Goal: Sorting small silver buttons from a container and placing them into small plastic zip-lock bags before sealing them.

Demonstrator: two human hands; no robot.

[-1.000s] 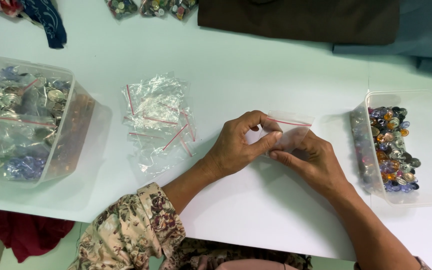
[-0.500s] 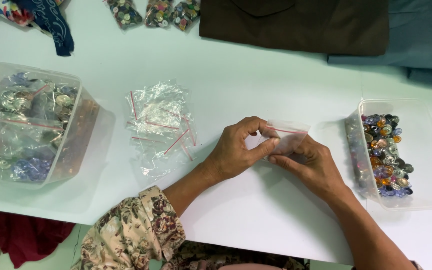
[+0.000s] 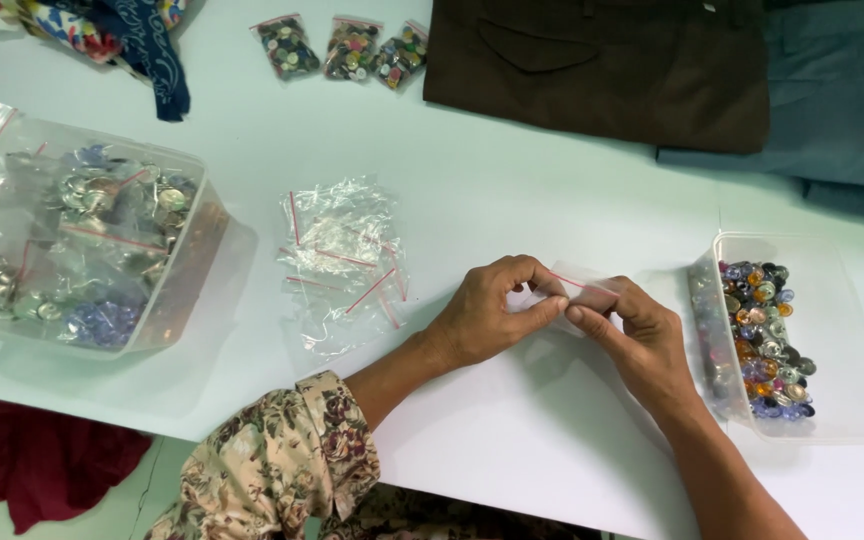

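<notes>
Both my hands meet over the white table, pinching one small clear zip bag with a red strip along its top. My left hand grips its left side between thumb and fingers. My right hand holds its right side, fingers curled over it. Whether anything is inside the bag is hidden. A pile of empty clear zip bags lies just left of my left hand. A clear tub of colourful buttons stands right of my right hand.
A large clear tub packed with filled bags of buttons stands at the left. Three small filled bags lie at the far edge. Brown fabric, blue-grey fabric and patterned cloth lie along the back.
My hands stay together on the small bag, with only small finger shifts along its red strip. The camera has tilted, so everything sits slightly lower in view.
</notes>
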